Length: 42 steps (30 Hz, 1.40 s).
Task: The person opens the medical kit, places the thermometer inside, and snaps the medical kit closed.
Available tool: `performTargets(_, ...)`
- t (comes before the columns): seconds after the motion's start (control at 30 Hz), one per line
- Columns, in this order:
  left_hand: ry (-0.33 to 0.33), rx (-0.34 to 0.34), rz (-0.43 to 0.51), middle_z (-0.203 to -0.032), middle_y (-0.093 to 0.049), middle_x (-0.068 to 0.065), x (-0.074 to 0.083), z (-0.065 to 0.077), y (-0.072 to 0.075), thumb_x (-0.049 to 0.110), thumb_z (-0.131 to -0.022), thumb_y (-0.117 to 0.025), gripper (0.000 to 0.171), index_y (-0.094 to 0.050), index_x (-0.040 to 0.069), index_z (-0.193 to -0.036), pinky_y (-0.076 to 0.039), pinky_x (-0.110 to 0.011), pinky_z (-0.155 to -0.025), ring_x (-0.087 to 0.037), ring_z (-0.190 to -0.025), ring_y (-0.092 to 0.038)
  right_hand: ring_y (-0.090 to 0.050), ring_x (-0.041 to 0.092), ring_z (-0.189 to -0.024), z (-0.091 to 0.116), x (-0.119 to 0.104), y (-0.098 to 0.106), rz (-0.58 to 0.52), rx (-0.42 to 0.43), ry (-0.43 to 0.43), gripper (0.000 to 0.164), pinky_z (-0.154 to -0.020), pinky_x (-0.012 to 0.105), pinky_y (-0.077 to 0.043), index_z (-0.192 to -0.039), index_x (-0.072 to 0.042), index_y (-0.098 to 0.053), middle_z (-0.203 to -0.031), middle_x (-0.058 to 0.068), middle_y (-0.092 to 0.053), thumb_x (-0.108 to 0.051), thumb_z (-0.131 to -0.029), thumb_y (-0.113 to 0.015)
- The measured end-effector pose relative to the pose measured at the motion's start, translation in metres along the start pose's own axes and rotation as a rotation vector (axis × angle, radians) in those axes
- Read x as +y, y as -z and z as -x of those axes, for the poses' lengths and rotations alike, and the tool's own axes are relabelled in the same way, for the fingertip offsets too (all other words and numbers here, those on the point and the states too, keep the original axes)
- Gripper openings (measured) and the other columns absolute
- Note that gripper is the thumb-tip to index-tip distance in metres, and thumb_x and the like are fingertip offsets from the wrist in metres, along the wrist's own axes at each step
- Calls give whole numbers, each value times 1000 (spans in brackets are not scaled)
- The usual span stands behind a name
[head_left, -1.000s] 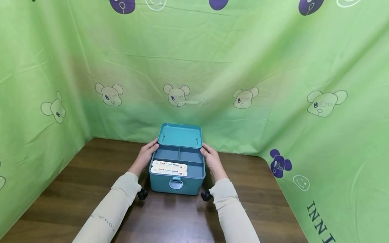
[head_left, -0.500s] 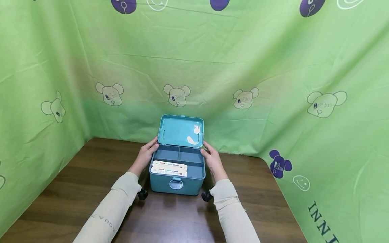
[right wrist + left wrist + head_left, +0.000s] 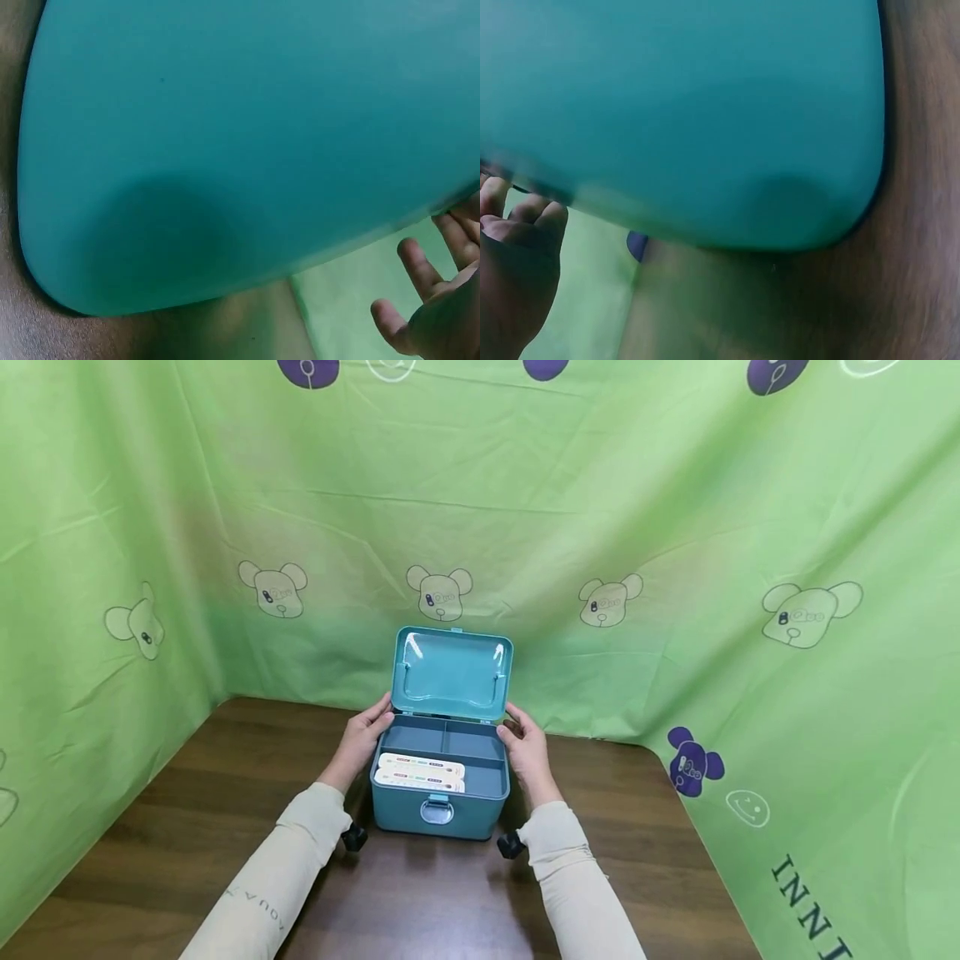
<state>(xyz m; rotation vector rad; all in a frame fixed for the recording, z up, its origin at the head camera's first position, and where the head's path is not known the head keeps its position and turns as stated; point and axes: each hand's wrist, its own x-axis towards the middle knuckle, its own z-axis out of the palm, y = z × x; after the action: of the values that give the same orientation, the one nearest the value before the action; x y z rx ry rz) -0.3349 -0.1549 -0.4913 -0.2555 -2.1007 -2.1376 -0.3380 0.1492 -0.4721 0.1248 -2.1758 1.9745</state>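
Note:
A teal storage box [image 3: 468, 817] stands on the table with its lid [image 3: 452, 672] raised at the back. Inside its grey-blue tray [image 3: 474, 745], a front compartment holds two slim white printed packs [image 3: 422, 766] side by side. My left hand [image 3: 356, 747] is at the box's rear left corner, thumb by the rim, fingers reaching toward the lid's back. At the opposite rear corner, my right hand [image 3: 529, 758] mirrors it, fingers mostly extended and spread in the right wrist view. Fingertips behind the lid are partly hidden.
A metal ring latch [image 3: 437, 811] hangs on the box's front. The brown wooden table [image 3: 652, 860] surrounds the box. Green printed cloth [image 3: 525, 560] hangs close behind the lid and along both sides. Black wrist mounts sit below each hand.
The lid has swung up and forward from lying further back, so it now stands more upright. Both hands stay at the rear corners, nearly in place; the white packs stay put.

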Motion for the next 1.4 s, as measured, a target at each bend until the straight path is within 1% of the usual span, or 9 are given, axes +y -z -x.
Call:
performTargets(0.2,21,37,-6,-160,-42,-8,3,2,-5,18,-107,-57,52,-41,12,-156,-32,-39,-122,-21,-149,-39,-51,38,-136,4,-6,1,29,36,-24,51,-113,50,-45,-146,-7,-57,-149,16,-55,1,-97,-66)
performTargets(0.47,0,99,-29,-153,-50,-10,9,3,-6,16,-104,-63,50,-49,10,-152,-39,-38,-117,-22,-143,-47,-53,37,-134,3,-17,0,98,75,-31,51,-109,51,-48,-140,-11,-64,-142,11,-61,-5,-91,-77)
performTargets(0.63,-12,141,-18,-148,-56,-12,10,6,-6,15,-101,-68,49,-54,8,-148,-43,-38,-113,-24,-139,-53,-59,34,-121,3,-16,3,167,96,17,47,-103,49,-51,-133,-8,-67,-128,15,-69,-9,-88,-82)
performTargets(0.73,-14,152,-23,-146,-57,-13,10,8,-5,17,-98,-71,51,-56,8,-146,-44,-39,-111,-25,-137,-55,-61,31,-116,4,-14,5,194,90,54,45,-101,46,-51,-129,-7,-69,-123,15,-71,-17,-88,-83)
performTargets(0.87,-28,97,-75,-149,-55,-13,13,10,-2,27,-98,-72,59,-52,9,-150,-44,-43,-113,-26,-140,-51,-62,29,-114,6,-17,9,207,69,88,47,-100,45,-51,-130,-6,-68,-121,15,-71,-30,-92,-80)
performTargets(1.0,-28,11,-157,-155,-49,-15,23,12,3,36,-100,-68,65,-45,7,-155,-41,-48,-116,-30,-144,-46,-61,31,-118,7,-21,11,230,12,102,56,-104,49,-49,-139,-7,-60,-126,18,-67,-40,-96,-73)
performTargets(1.2,-15,-61,-274,-155,-48,-20,40,15,5,36,-105,-60,65,-40,3,-157,-40,-53,-116,-36,-145,-45,-57,35,-129,14,-34,14,251,-43,103,62,-110,55,-44,-146,-7,-50,-137,22,-61,-46,-100,-64)
performTargets(1.3,7,-59,-312,-154,-49,-20,48,16,6,40,-105,-59,65,-41,3,-156,-39,-54,-117,-36,-144,-45,-53,36,-132,18,-42,14,315,-44,105,65,-111,56,-43,-145,-4,-51,-140,21,-59,-51,-102,-59)
performTargets(1.4,33,-76,-351,-158,-45,-18,54,16,8,44,-106,-54,67,-39,4,-157,-36,-55,-119,-36,-147,-41,-52,38,-134,21,-53,13,433,-42,115,66,-113,58,-42,-145,-3,-53,-142,20,-58,-55,-105,-50)
